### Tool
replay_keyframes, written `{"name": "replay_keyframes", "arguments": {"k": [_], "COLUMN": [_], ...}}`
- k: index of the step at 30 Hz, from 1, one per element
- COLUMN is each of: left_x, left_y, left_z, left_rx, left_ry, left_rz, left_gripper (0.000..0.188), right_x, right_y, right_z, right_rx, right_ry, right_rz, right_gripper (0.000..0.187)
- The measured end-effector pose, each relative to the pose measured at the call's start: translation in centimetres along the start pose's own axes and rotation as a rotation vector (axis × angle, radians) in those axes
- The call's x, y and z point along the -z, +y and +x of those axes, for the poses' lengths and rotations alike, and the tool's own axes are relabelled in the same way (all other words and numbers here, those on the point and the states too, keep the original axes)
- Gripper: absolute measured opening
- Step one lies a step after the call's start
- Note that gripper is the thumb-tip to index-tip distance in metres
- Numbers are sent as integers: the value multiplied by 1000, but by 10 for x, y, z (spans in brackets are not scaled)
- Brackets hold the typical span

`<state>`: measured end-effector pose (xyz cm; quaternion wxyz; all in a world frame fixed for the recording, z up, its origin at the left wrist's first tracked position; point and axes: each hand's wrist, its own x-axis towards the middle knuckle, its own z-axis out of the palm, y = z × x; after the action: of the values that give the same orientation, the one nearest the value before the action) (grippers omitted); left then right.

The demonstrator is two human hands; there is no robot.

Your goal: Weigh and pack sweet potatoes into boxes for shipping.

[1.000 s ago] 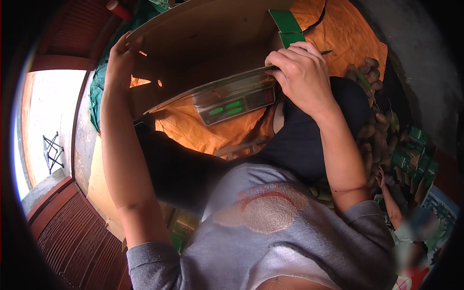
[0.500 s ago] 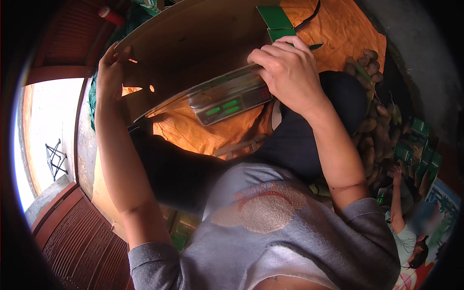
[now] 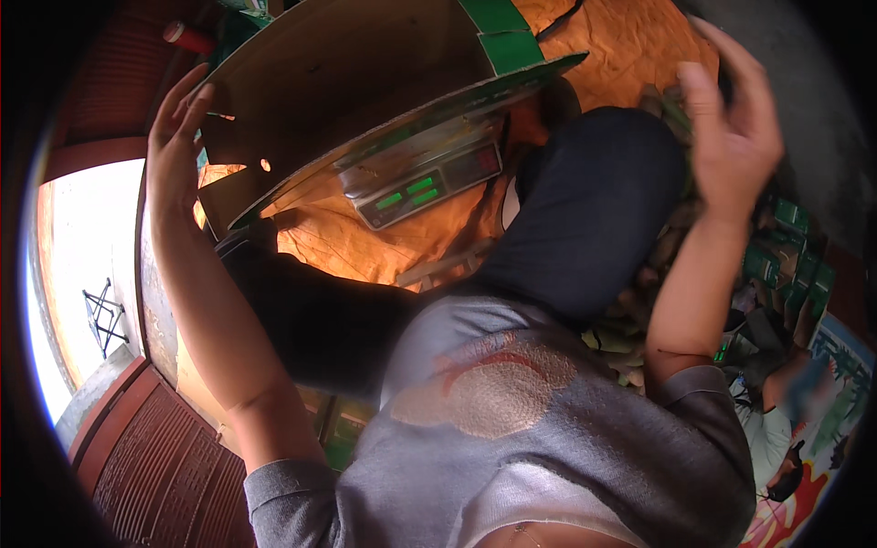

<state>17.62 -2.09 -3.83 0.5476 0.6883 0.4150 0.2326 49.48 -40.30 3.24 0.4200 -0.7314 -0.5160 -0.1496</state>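
Observation:
A large open cardboard box (image 3: 365,68), brown inside with green outer flaps, stands tilted in front of me. My left hand (image 3: 174,142) is at its left edge with fingers stretched and apart; whether they still touch the cardboard I cannot tell. Off to the right, away from the box, my right hand (image 3: 735,146) is raised in the air, open and holding nothing. Below the box's near edge sits a digital scale (image 3: 425,190) with green lit displays, its upper part partly covered by the box.
An orange sheet (image 3: 333,247) lies under the scale. Brown tubers (image 3: 649,274) are heaped beyond my right knee, near small green boxes (image 3: 790,260). Another person (image 3: 767,434) sits at the lower right. Wooden shutters (image 3: 169,452) and a red can (image 3: 189,36) are on the left.
My right hand has let go of the box's near edge and swung right. My left hand has shifted slightly left and its fingers have loosened. The box's near flap now tips outward.

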Motion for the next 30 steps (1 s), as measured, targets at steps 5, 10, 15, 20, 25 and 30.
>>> {"name": "replay_keyframes", "arguments": {"k": [5,10,15,20,25,30], "left_x": [35,61,91,19,98,200], "left_y": [-6,-12,-13,22,-49,-94], "left_z": [4,11,7,-14,0,31], "left_rx": [-162,-145,-166,-148,6,214], "left_ry": [229,441,598,629,678,648], "left_rz": [-135,-246,-184,-234,-309,-854], "left_gripper": [41,35,48,52,49,41], "right_x": [76,136,154,181,179,167], "right_y": [74,157,196,241,225,199], "right_z": [-55,-183,-280,-381,-430,-509], "right_rx": [-342,-482,-833,-1111,-1480,-1487], "right_ry": [171,-104,-95,-141,-653,-992], "right_rz": [-91,-494,-422,-456,-434,-335], "right_gripper": [27,24,27,32,44,46]}}
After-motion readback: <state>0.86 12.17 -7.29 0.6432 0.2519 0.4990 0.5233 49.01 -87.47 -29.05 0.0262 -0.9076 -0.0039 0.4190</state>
